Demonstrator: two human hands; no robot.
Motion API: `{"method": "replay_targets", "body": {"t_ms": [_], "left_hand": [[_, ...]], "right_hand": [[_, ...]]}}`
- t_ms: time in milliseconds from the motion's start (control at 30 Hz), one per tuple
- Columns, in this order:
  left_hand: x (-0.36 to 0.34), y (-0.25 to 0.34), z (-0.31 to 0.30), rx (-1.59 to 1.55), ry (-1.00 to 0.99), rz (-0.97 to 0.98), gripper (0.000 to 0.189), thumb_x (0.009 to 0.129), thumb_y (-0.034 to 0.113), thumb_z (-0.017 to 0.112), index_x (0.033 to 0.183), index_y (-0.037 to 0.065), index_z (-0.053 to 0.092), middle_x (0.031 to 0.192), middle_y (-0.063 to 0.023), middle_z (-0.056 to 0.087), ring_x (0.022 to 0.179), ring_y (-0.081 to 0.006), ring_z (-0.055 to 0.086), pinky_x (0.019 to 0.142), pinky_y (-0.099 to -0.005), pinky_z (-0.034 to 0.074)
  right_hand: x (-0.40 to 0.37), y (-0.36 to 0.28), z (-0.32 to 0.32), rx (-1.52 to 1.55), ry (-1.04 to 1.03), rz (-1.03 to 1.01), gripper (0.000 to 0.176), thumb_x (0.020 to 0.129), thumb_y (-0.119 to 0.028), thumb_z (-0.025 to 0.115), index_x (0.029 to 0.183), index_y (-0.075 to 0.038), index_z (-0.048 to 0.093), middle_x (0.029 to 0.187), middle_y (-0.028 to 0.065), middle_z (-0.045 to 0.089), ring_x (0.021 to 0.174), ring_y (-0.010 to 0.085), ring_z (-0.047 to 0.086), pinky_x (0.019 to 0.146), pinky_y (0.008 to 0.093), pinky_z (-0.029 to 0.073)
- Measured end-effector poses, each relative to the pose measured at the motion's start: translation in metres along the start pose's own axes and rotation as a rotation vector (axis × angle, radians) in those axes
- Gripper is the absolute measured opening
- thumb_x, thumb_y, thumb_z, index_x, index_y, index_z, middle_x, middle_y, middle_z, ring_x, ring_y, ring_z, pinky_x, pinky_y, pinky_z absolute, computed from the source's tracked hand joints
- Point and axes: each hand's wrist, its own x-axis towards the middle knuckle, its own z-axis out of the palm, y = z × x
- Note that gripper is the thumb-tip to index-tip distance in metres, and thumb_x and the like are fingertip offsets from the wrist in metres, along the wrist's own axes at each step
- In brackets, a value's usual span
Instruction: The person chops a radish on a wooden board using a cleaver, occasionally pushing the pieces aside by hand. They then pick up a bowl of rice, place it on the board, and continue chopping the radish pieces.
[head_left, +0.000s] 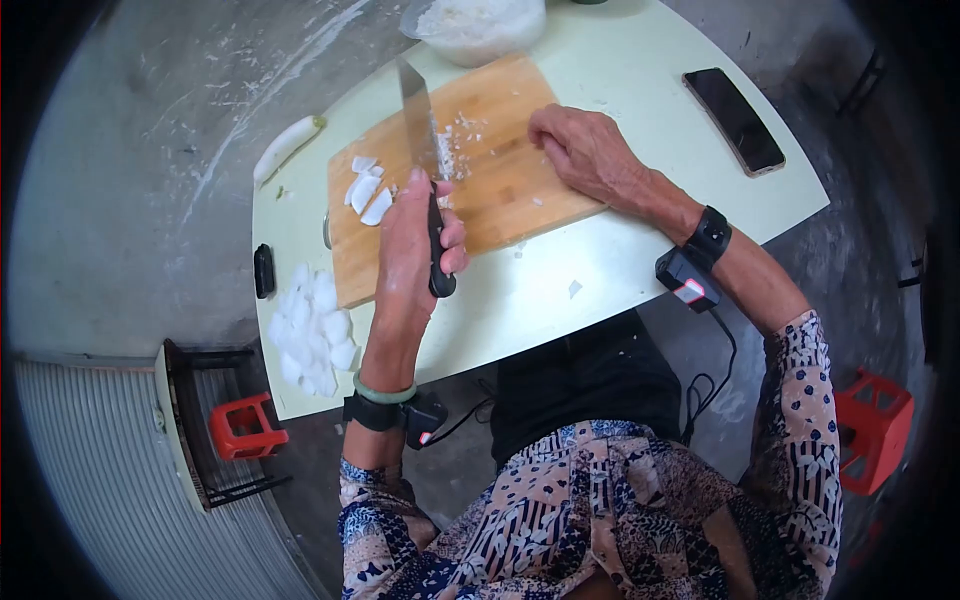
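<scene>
Though pale, table (640, 70) above grey floor (740, 400).

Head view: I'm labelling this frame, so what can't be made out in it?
In the head view:
Far side of the bowl: cut off by the top edge.
Part of the handle of the knife: hidden by the left hand.
Some fingertips of the right hand: curled beneath it.

No readable text, labels, brands, numbers or signs.
</scene>
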Motion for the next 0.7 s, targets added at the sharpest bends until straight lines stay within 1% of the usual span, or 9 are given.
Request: {"method": "replay_targets", "body": {"t_ms": [67, 167, 267, 367, 467, 500, 567, 633, 700], "left_hand": [[0.013, -0.013, -0.005, 0.017, -0.018, -0.01, 0.051, 0.108, 0.053, 0.046, 0.115, 0.002, 0.051, 0.063, -0.0009, 0.046, 0.044, -0.009, 0.041, 0.042, -0.0251, 0.035], [0.011, -0.013, -0.009, 0.011, -0.046, -0.071, 0.053, 0.107, 0.055, 0.047, 0.115, 0.003, 0.051, 0.063, -0.0005, 0.046, 0.044, -0.0087, 0.041, 0.042, -0.0252, 0.035], [-0.003, -0.005, -0.005, 0.02, -0.065, -0.058, 0.053, 0.107, 0.054, 0.048, 0.115, 0.002, 0.051, 0.063, 0.0, 0.045, 0.043, -0.0084, 0.04, 0.042, -0.0255, 0.035], [0.009, -0.013, -0.009, -0.014, -0.013, -0.114, 0.053, 0.108, 0.054, 0.047, 0.117, 0.002, 0.051, 0.061, 0.0005, 0.044, 0.042, -0.0084, 0.039, 0.042, -0.0256, 0.035], [0.005, -0.002, -0.013, -0.035, -0.063, -0.114, 0.053, 0.108, 0.053, 0.046, 0.118, 0.001, 0.052, 0.061, 0.0003, 0.044, 0.042, -0.0085, 0.038, 0.042, -0.0257, 0.035], [0.002, 0.002, -0.012, 0.002, -0.08, -0.062, 0.054, 0.108, 0.053, 0.047, 0.118, 0.001, 0.052, 0.061, 0.0002, 0.045, 0.042, -0.0085, 0.039, 0.042, -0.0258, 0.035], [0.008, 0.003, -0.01, 0.003, -0.062, -0.067, 0.054, 0.108, 0.053, 0.047, 0.118, 0.001, 0.052, 0.061, 0.0, 0.045, 0.042, -0.0084, 0.039, 0.042, -0.0258, 0.035], [0.008, -0.001, -0.012, -0.006, -0.033, -0.07, 0.054, 0.108, 0.053, 0.047, 0.117, 0.001, 0.052, 0.061, -0.0001, 0.045, 0.042, -0.0082, 0.039, 0.042, -0.0258, 0.034], [0.012, -0.004, -0.013, 0.057, -0.063, -0.095, 0.053, 0.108, 0.053, 0.048, 0.116, 0.0, 0.052, 0.062, -0.0003, 0.045, 0.042, -0.0081, 0.038, 0.042, -0.0254, 0.034]], "right_hand": [[-0.001, 0.001, -0.001, 0.008, -0.003, 0.008, 0.006, 0.093, -0.002, 0.058, 0.098, -0.002, 0.062, 0.089, 0.0154, 0.067, 0.082, 0.0357, 0.067, 0.073, 0.045, 0.053], [-0.001, 0.002, 0.001, -0.017, 0.021, -0.023, 0.007, 0.093, -0.002, 0.059, 0.099, -0.002, 0.062, 0.088, 0.0152, 0.068, 0.081, 0.0353, 0.068, 0.073, 0.0446, 0.054], [0.0, 0.001, 0.0, -0.018, -0.002, -0.002, 0.007, 0.093, -0.002, 0.059, 0.099, -0.002, 0.062, 0.088, 0.015, 0.068, 0.081, 0.0349, 0.068, 0.073, 0.0446, 0.054], [-0.001, 0.0, 0.001, -0.031, 0.013, -0.027, 0.006, 0.093, -0.002, 0.059, 0.099, -0.002, 0.062, 0.088, 0.0148, 0.068, 0.081, 0.0346, 0.068, 0.074, 0.0446, 0.054], [-0.001, 0.003, 0.001, 0.01, 0.026, -0.019, 0.006, 0.093, -0.002, 0.059, 0.099, -0.003, 0.062, 0.088, 0.0147, 0.067, 0.082, 0.0347, 0.068, 0.073, 0.0444, 0.054], [-0.001, 0.004, 0.001, 0.007, 0.03, -0.015, 0.006, 0.093, -0.002, 0.059, 0.099, -0.003, 0.062, 0.088, 0.0147, 0.067, 0.082, 0.0347, 0.068, 0.073, 0.0444, 0.054], [-0.001, 0.004, 0.003, -0.027, 0.035, -0.042, 0.006, 0.093, -0.002, 0.06, 0.099, -0.003, 0.062, 0.088, 0.0146, 0.067, 0.081, 0.0347, 0.067, 0.073, 0.0441, 0.054], [-0.002, 0.002, 0.003, -0.022, 0.004, -0.024, 0.007, 0.093, -0.002, 0.059, 0.099, -0.003, 0.062, 0.088, 0.0146, 0.067, 0.081, 0.0347, 0.067, 0.073, 0.0443, 0.054], [0.002, 0.003, 0.0, -0.026, -0.011, -0.002, 0.007, 0.093, -0.002, 0.059, 0.099, -0.003, 0.062, 0.088, 0.0146, 0.067, 0.081, 0.0348, 0.067, 0.073, 0.0445, 0.054]]}}
